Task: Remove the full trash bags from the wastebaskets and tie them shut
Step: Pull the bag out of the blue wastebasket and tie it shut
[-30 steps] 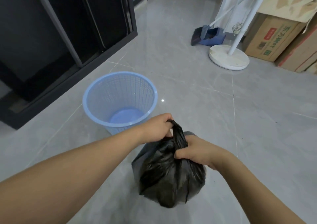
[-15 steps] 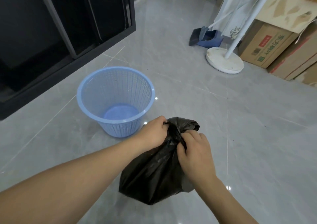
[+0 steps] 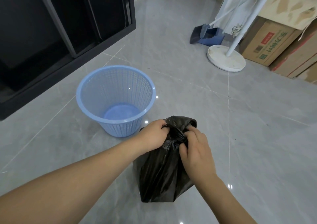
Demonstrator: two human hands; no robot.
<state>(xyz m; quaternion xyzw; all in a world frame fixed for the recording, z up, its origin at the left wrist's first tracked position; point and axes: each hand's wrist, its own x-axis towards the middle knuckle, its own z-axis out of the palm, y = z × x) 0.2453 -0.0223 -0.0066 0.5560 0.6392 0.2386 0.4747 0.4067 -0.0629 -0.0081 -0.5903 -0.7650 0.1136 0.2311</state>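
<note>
A full black trash bag (image 3: 159, 175) stands on the grey tile floor in front of me. Its top is gathered into a twisted neck with a loose flap sticking up behind. My left hand (image 3: 152, 135) grips the neck from the left. My right hand (image 3: 195, 148) pinches the neck from the right, fingers curled into the plastic. Just left of and behind the bag stands a light blue mesh wastebasket (image 3: 96, 88), upright, with no bag in it.
A black cabinet (image 3: 56, 35) runs along the left. A white stand base (image 3: 226, 59) with a pole sits at the back right, a blue dustpan (image 3: 205, 35) beside it. Cardboard boxes (image 3: 267, 47) line the right wall.
The bag was held up by its neck, then came down onto the floor. Both hands have shifted onto the gathered top, and the neck looks more tightly twisted.
</note>
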